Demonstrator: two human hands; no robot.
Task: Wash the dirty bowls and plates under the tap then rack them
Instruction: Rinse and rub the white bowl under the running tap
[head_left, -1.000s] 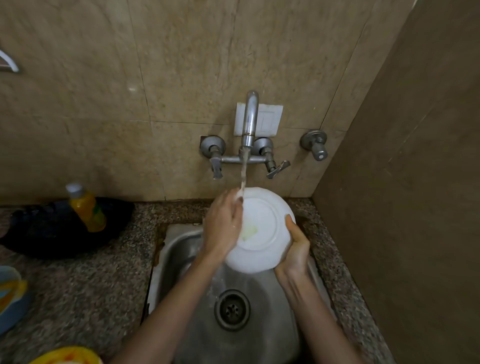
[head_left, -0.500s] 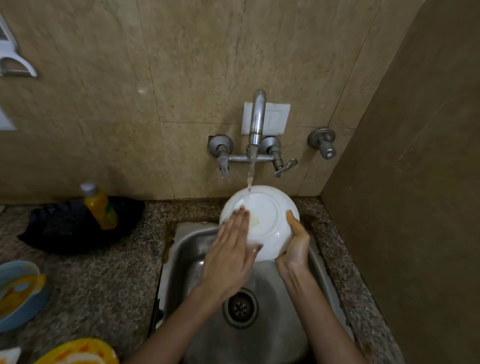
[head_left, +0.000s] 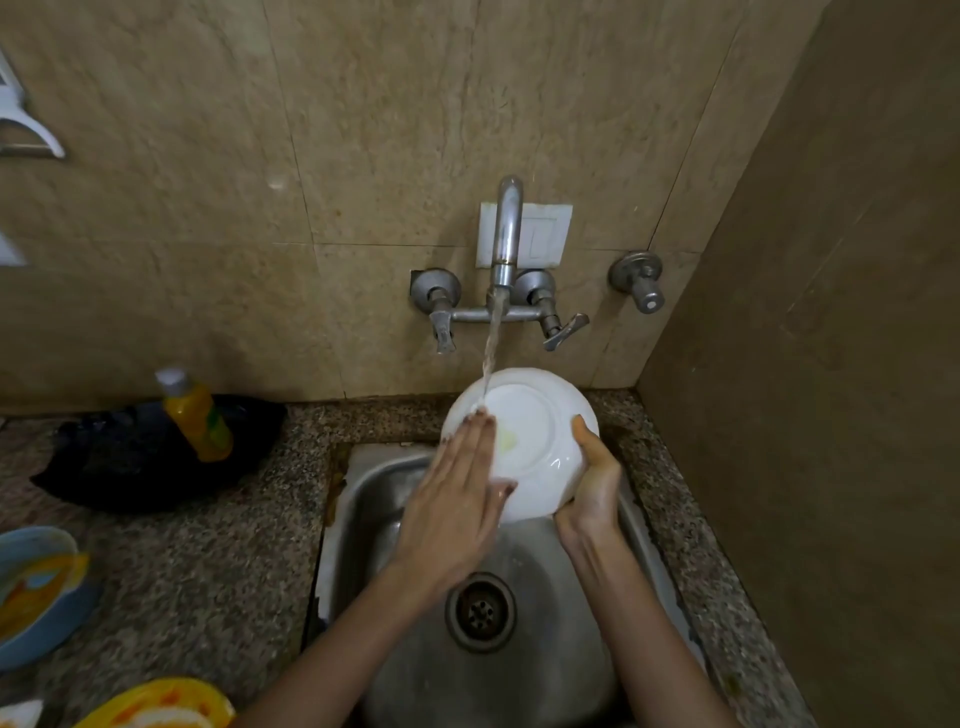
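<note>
Hidden: inside of the white bowl (head_left: 540, 431), turned away; its left part, under the left hand (head_left: 454, 504); fingers of the right hand (head_left: 592, 483), behind the bowl.
Blurred: the left hand; label of the bottle (head_left: 196, 418).
Cut off: blue dish (head_left: 31, 639) and wall fixture (head_left: 26, 130), left edge; yellow plate (head_left: 156, 699), bottom edge.

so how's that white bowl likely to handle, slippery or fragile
Probably slippery: water from the tap runs over the white bowl and its glaze shines wet, and only the right hand grips its rim while the left hand lies flat on it. It looks stiff and ceramic, so likely fragile if dropped onto the steel sink.
</note>
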